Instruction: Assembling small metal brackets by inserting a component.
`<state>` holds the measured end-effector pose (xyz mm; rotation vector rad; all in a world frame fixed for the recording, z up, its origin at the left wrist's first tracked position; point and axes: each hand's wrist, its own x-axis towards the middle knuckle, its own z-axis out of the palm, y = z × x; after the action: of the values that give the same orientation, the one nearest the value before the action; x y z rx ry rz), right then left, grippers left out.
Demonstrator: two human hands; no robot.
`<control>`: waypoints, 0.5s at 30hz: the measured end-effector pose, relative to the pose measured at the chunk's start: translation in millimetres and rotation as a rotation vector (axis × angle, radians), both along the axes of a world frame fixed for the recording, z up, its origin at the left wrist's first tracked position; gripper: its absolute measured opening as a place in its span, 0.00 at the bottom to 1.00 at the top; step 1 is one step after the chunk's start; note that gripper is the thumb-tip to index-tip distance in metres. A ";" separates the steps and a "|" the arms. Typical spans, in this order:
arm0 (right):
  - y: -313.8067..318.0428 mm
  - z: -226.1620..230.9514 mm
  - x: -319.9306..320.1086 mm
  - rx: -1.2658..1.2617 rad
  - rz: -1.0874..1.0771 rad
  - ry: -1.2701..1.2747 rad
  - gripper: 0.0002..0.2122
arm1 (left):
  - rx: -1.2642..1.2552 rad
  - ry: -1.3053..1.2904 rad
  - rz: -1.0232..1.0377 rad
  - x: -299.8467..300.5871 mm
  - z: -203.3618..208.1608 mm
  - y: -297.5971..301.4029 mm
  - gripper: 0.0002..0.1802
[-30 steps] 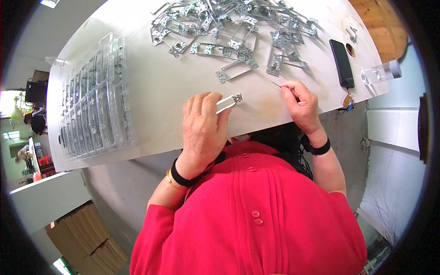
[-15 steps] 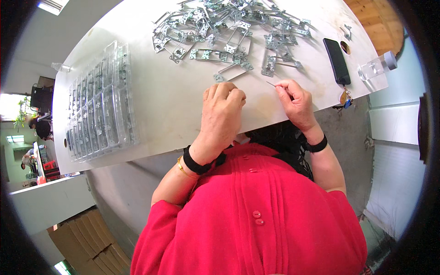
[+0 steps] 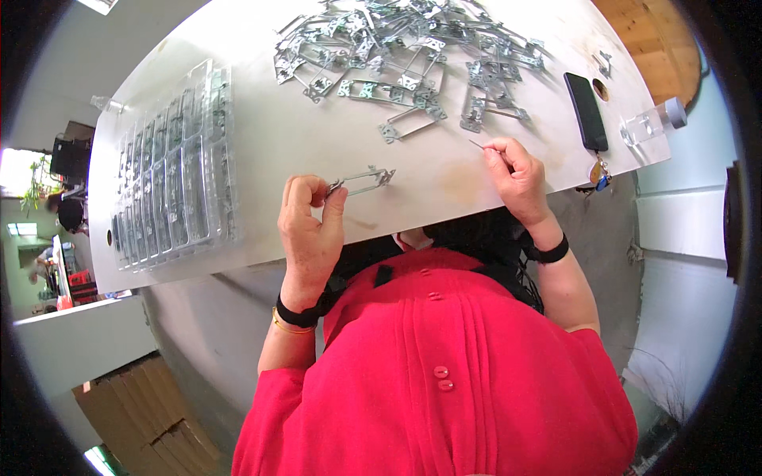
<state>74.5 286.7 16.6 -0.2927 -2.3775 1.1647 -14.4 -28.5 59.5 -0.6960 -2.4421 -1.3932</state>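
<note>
The left hand (image 3: 309, 226) pinches one metal bracket (image 3: 367, 188) by its end, above the table (image 3: 262, 202) near its front edge. The right hand (image 3: 517, 178), fingers narrow, holds one thin metal piece (image 3: 476, 144). Toward the far edge lies one heap of brackets (image 3: 357, 40), too overlapped for counting. Near the left edge are clear plastic trays (image 3: 182, 255), number unclear. Near the right edge are one phone (image 3: 586, 111), one keychain (image 3: 598, 172), one bottle (image 3: 647, 125).
</note>
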 end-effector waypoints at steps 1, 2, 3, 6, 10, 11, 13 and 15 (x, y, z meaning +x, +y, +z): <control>0.9 -0.4 -0.1 0.006 0.013 -0.001 0.03 | -0.037 -0.111 0.035 1.8 -7.1 -7.4 0.08; 2.4 -1.9 0.1 0.016 0.012 -0.016 0.03 | -0.071 -0.224 0.068 4.4 -12.1 -13.1 0.08; 2.4 -2.0 -0.4 0.027 0.009 -0.031 0.03 | -0.116 -0.247 0.068 7.7 -14.7 -15.8 0.09; -4.0 6.1 -2.4 0.032 0.021 -0.077 0.03 | -0.185 -0.117 0.050 13.1 -29.0 -19.2 0.10; -36.1 26.7 -5.7 0.052 0.096 -0.090 0.03 | -0.187 -0.068 0.060 15.4 -30.7 -17.3 0.10; -44.0 30.4 -8.5 0.148 0.160 -0.018 0.03 | -0.180 -0.069 0.063 15.2 -31.5 -17.3 0.10; -60.9 38.3 -14.4 0.267 0.260 0.060 0.05 | -0.159 -0.044 0.053 14.2 -32.4 -17.7 0.09; -75.4 36.5 -22.3 0.327 0.302 0.115 0.05 | -0.148 -0.034 0.055 13.7 -35.6 -18.5 0.09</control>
<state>52.1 211.3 53.1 0.2431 -2.5152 0.8637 -0.7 -47.0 23.9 -0.6363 -2.5910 -1.2231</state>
